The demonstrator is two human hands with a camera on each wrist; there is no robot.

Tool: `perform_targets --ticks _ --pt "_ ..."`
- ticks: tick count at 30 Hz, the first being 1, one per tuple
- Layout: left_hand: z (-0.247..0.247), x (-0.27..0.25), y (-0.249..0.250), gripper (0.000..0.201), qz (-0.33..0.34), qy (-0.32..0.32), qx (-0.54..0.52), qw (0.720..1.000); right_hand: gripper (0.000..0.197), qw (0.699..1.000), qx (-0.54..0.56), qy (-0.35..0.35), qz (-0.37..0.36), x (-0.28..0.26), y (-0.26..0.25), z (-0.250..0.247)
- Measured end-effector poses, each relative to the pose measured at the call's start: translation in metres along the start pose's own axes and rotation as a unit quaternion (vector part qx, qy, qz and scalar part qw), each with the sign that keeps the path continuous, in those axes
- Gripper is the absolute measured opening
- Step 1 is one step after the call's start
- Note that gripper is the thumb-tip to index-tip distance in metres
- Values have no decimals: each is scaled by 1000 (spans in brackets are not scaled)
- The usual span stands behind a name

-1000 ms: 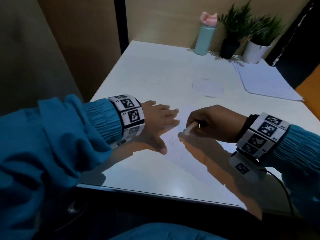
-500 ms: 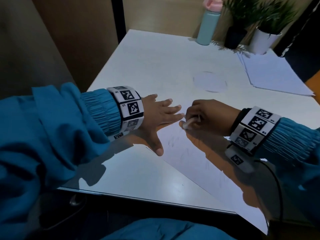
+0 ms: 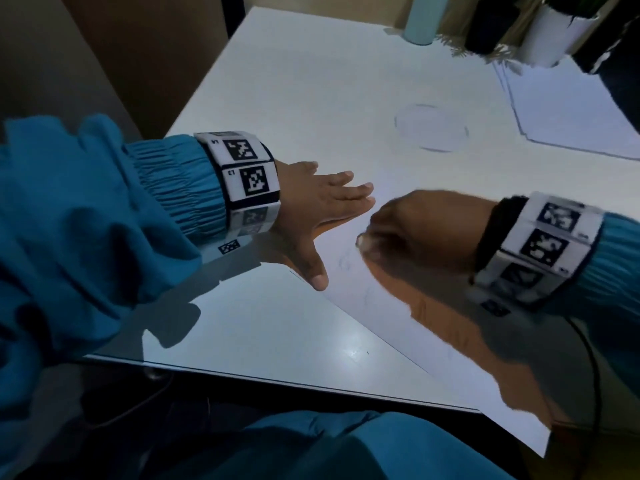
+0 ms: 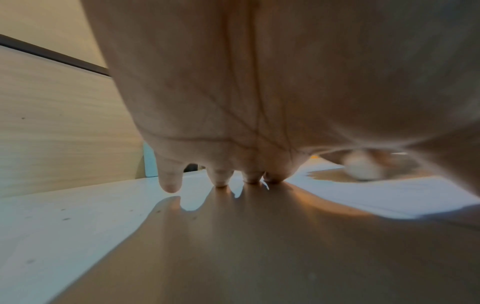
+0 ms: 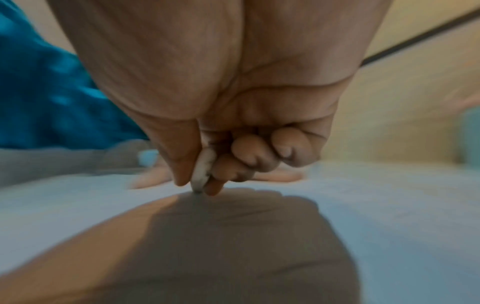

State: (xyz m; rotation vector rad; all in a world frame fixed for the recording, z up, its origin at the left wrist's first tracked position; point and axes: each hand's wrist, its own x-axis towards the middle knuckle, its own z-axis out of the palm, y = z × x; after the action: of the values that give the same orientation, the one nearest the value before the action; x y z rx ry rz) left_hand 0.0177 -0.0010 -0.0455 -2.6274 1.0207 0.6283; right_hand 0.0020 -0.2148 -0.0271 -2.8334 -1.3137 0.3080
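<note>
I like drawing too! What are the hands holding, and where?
The right hand pinches a small white eraser by its flat sides, its tip on the paper. The left hand holds nothing; it lies flat at the paper's edge.

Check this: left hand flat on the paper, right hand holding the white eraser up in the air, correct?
Not quite. The right hand pinches the white eraser with its tip down on the paper, not in the air; the right wrist view shows it. The left hand does lie flat.
</note>
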Motion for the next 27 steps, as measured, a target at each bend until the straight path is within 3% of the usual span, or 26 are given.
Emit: perform_targets --ticks 3,6,8,12,17,19,22,27 --pt "2 0 -1 145 7 6 -10 1000 30 995 44 -46 -82 -11 -28 7" --pt "4 1 -3 145 10 7 -20 1000 39 999 0 -54 5 4 -3 -6" --pt "4 1 -2 144 7 8 -20 1000 38 998 -27 -47 16 7 6 -6" --pt "4 -1 -3 142 10 14 -12 1000 35 992 32 -72 -97 -12 -33 7" --pt "8 -1 -2 142 10 29 -23 999 37 997 -31 -66 14 8 4 -8" --pt "8 0 -3 142 9 32 -23 999 34 999 -19 -42 -21 2 -6 0" --pt "7 -1 -3 145 12 28 -15 999 37 992 32 -79 -94 -12 -35 6" --pt "6 -1 -3 145 11 27 -11 1000 38 997 -45 -57 11 8 2 -7"
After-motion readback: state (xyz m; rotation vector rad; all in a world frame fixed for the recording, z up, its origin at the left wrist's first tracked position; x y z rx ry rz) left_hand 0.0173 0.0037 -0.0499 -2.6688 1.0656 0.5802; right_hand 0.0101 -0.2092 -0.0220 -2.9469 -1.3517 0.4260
